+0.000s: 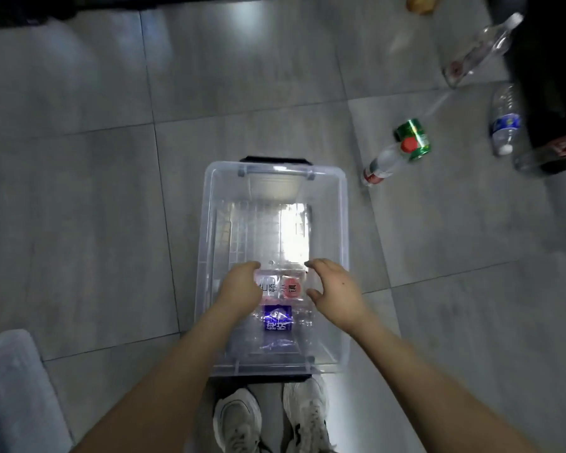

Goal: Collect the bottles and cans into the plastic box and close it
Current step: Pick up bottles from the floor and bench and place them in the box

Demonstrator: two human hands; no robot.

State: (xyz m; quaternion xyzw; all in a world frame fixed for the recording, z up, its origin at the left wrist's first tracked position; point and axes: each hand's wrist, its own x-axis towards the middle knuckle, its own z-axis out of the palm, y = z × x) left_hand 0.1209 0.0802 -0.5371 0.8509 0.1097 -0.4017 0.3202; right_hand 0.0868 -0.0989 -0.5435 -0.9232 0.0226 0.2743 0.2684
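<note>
Both hands are down in the open box (344,223), either side of a red-label bottle (283,288). The left hand (239,289) lies against its end, thumb along the far side, though I cannot tell whether it grips or only touches. The right hand (335,292) is spread, fingers loosely curved, just beside the bottle and holding nothing. Nearer the wrists, a purple-label bottle (277,318) lies on the box floor, so I count two in. Still out, ahead and to the right of the right hand: one green can (413,139) and four bottles, namely a red-cap bottle (386,165) touching the can, a blue-label bottle (505,124), a clear bottle (481,49) farthest off, and a dark bottle (548,155) half hidden. All look empty, so light, thin-walled, easily crushed and rather slick; I would take each round the middle of its body. The lid (10,384) lies behind and left of the left arm.
</note>
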